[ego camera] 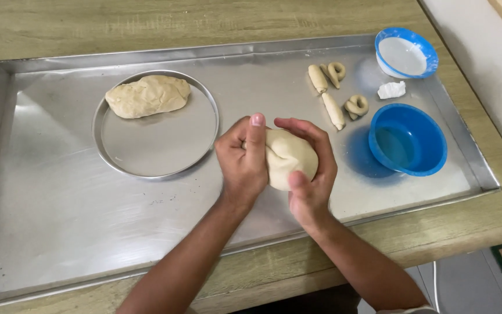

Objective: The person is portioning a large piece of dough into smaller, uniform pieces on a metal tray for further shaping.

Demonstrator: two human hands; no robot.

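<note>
dough ball [286, 157] sits at frame centre above the steel tray [59, 203], left hand [242, 160] and right hand [309, 174] fingers cupped around it; best to keep even pressure, turning steadily, so no seams crack.

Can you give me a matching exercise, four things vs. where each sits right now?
Things:
1. dough ball
2. big dough lump
3. white-lined bowl
4. blue bowl

Places:
A. on the round steel plate
B. tray's far right corner
C. between left hand and right hand
D. right side of tray, nearer the person

Pairs: 1-C, 2-A, 3-B, 4-D
</note>
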